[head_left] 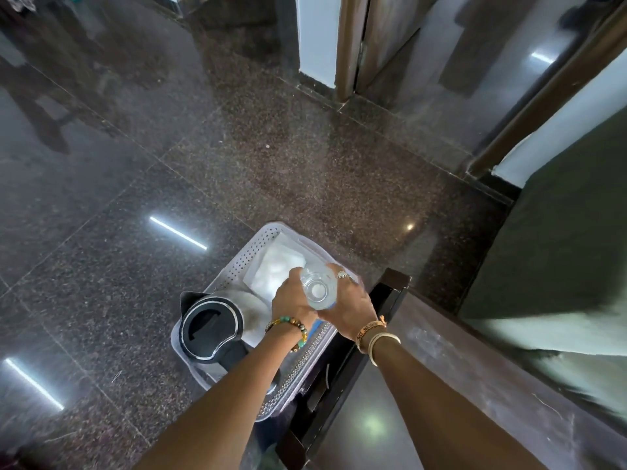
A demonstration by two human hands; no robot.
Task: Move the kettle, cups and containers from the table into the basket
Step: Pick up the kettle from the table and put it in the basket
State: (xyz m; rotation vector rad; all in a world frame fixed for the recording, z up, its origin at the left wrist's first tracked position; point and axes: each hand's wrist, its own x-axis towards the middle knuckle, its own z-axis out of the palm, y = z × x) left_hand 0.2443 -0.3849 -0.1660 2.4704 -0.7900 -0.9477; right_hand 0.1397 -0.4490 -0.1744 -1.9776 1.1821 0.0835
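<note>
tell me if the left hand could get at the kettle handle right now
Probably not at once: the left hand is holding the clear glass together with the right hand. The kettle sits just beside and below it, uncovered.

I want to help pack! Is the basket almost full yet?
Done: the black kettle and a white container already sit in the basket. In hand: both hands, left hand and right hand, hold a clear glass cup over it. Anything left on the table is out of view.
</note>
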